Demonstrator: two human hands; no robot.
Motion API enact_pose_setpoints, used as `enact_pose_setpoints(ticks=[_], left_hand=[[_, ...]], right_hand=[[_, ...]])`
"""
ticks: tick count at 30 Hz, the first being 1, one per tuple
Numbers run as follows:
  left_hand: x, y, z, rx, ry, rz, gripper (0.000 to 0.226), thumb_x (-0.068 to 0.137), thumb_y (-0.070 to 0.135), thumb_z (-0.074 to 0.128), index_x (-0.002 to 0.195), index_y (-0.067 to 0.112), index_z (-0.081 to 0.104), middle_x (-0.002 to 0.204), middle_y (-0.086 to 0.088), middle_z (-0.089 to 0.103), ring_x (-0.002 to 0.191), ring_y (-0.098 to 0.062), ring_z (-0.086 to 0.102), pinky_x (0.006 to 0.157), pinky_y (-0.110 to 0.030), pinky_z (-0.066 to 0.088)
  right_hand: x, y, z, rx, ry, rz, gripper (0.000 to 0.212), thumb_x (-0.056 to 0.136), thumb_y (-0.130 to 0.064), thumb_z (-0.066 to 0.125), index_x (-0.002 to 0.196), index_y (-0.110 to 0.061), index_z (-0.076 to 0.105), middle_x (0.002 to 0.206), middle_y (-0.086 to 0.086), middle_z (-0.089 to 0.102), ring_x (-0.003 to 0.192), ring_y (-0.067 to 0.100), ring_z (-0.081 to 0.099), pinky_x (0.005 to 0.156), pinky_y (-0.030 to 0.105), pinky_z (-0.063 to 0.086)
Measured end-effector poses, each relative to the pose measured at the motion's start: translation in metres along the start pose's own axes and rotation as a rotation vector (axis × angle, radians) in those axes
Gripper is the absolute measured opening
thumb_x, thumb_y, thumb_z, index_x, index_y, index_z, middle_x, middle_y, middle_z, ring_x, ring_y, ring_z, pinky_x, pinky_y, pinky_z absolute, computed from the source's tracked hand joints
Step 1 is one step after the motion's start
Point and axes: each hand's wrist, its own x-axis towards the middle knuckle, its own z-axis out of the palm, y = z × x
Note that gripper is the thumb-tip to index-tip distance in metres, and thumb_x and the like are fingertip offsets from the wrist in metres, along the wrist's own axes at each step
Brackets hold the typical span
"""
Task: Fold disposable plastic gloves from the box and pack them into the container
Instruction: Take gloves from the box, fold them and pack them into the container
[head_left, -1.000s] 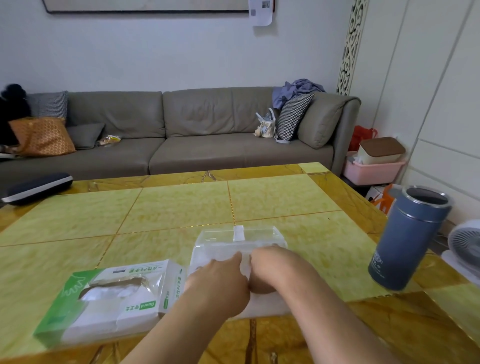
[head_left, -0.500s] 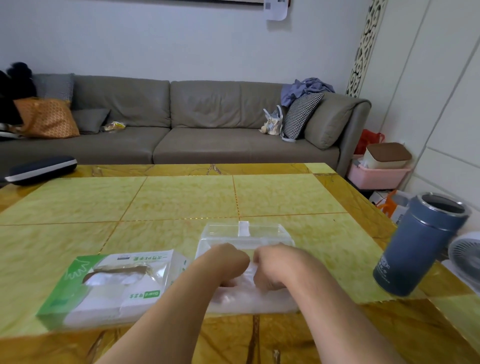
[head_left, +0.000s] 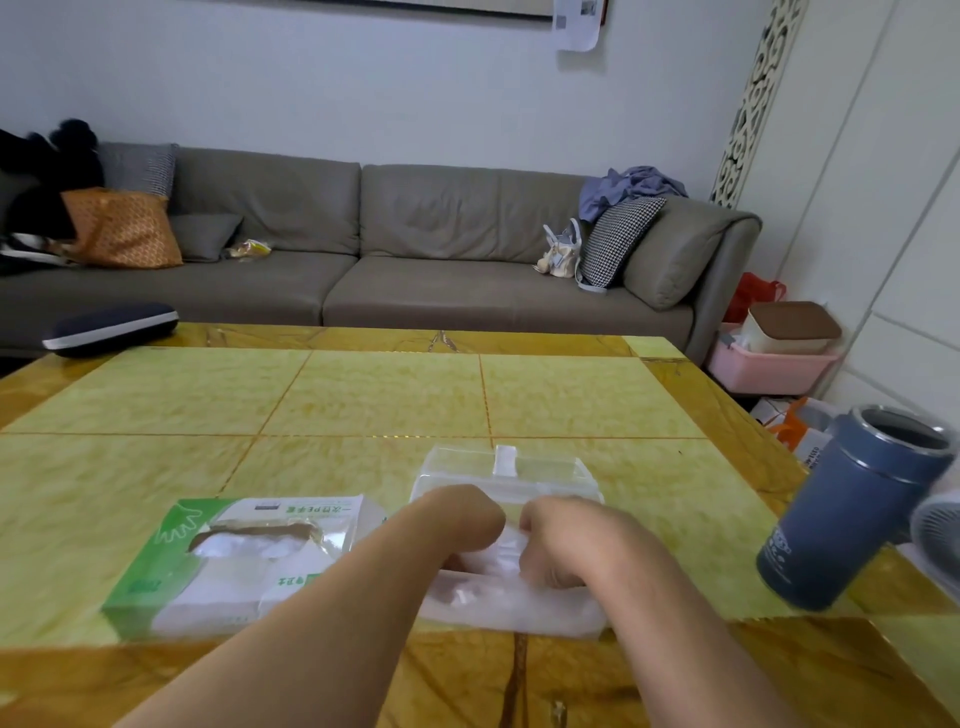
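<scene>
- Both hands sit curled over a clear, rectangular plastic container (head_left: 506, 480) on the glossy yellow-green tiled table (head_left: 363, 395).
- The left hand (head_left: 457, 519) and right hand (head_left: 566, 540) pinch a thin, crinkled, translucent glove (head_left: 506, 548) between them, above the container.
- A green-and-white cardboard glove box (head_left: 234, 561) lies just left, its oval opening showing filmy plastic.
- A matte blue cylindrical flask (head_left: 857, 504) stands well to the right.

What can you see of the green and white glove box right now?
The glove box is a flat green and white carton lying on the table, just left of the clear container. Its top has a torn oval opening edged with clear film, with crumpled translucent gloves showing inside. A hand outline and printed text mark the top. The left forearm crosses its near right corner; whether they touch is unclear. Neither hand holds it.
</scene>
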Motion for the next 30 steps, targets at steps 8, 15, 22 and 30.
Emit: enact_pose_setpoints(ticks=[8,15,22,30], left_hand=[[-0.024,-0.008,0.016,0.138,0.255,0.105,0.054,0.098,0.006,0.049,0.148,-0.005,0.031,0.122,-0.014,0.063,0.106,-0.031,0.065,0.082,-0.034,0.049],[-0.061,-0.019,0.002,0.213,0.555,0.231,0.026,0.086,-0.007,0.048,0.102,0.012,0.041,0.086,-0.001,0.040,0.069,-0.019,0.040,0.055,-0.028,0.032],[-0.052,-0.017,0.000,0.360,0.473,0.165,0.018,0.093,0.005,0.048,0.108,0.011,0.054,0.120,-0.014,0.055,0.091,-0.024,0.041,0.075,-0.029,0.036],[-0.014,-0.007,0.002,0.183,0.307,0.123,0.006,0.095,0.011,0.048,0.090,0.013,0.047,0.084,-0.002,0.047,0.084,-0.023,0.055,0.071,-0.030,0.047]], right_hand=[[-0.017,0.006,0.006,0.037,0.265,-0.050,0.039,0.093,-0.016,0.059,0.132,-0.019,0.064,0.116,0.002,0.067,0.093,0.022,0.069,0.078,0.034,0.058],[-0.038,0.006,-0.002,0.032,0.374,-0.050,0.040,0.092,-0.003,0.050,0.127,-0.017,0.062,0.119,0.003,0.061,0.096,0.024,0.066,0.086,0.039,0.060],[-0.027,-0.004,0.004,0.082,0.271,-0.034,0.046,0.097,-0.012,0.051,0.142,-0.023,0.056,0.138,0.006,0.057,0.107,0.026,0.068,0.089,0.036,0.058],[-0.007,-0.008,0.007,-0.019,0.060,-0.018,0.048,0.095,-0.023,0.044,0.141,-0.031,0.056,0.115,0.000,0.065,0.100,0.026,0.062,0.092,0.038,0.052]])
